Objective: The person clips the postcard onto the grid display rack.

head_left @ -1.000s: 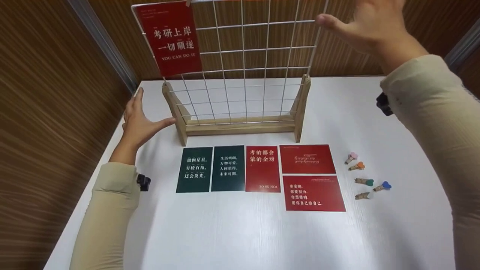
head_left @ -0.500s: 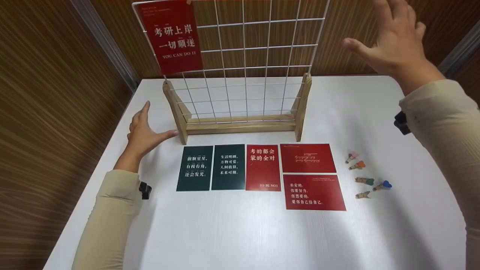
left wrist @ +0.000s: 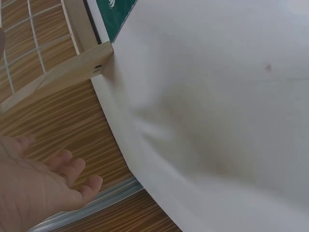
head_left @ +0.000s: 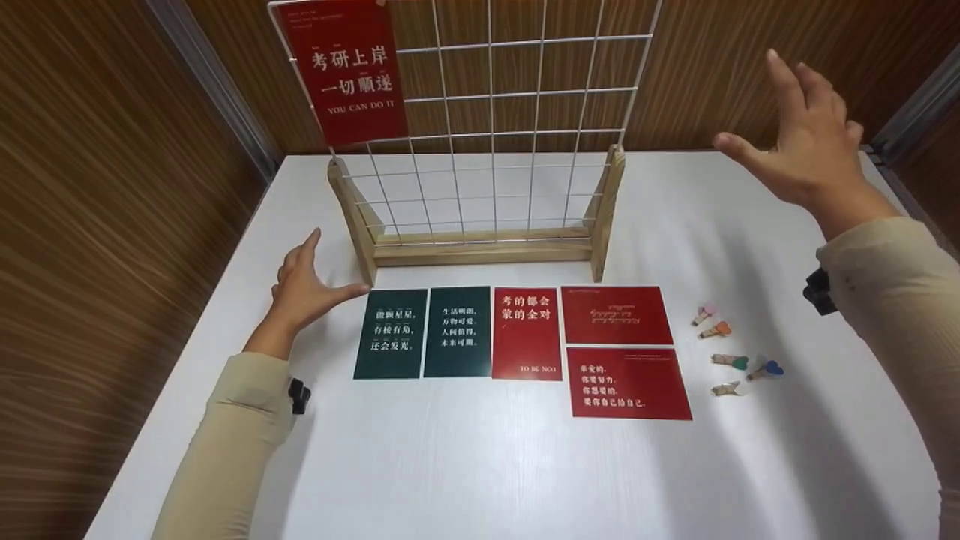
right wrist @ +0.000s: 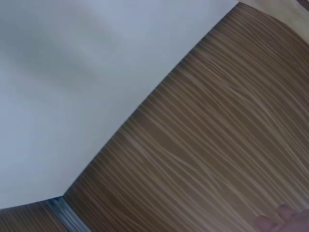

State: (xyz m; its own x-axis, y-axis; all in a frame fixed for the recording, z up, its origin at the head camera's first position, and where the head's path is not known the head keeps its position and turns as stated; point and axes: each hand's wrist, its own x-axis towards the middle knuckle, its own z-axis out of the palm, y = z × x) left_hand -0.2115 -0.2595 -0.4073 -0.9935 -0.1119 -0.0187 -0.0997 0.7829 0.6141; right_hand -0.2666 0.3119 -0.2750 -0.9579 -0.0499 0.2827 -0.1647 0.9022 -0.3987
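Leftmost green card [head_left: 390, 334] seems light, bendable — pinch its edges; right hand [head_left: 814, 154] splayed and empty, left hand [head_left: 302, 294] likewise — card contact unclear.

Logged white-lettered red postcards [head_left: 526, 345] and dark-green postcards [head_left: 459, 356]; pink-, orange-, green- and blue-hearted clothespins [head_left: 724, 361]; brown, streak-grained wall panels [head_left: 112, 225]; white tabletop [head_left: 450, 465].

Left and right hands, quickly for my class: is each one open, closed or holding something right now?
Left hand: open, thumb spread from the fingers, holding nothing.
Right hand: open, thumb spread wide, holding nothing.
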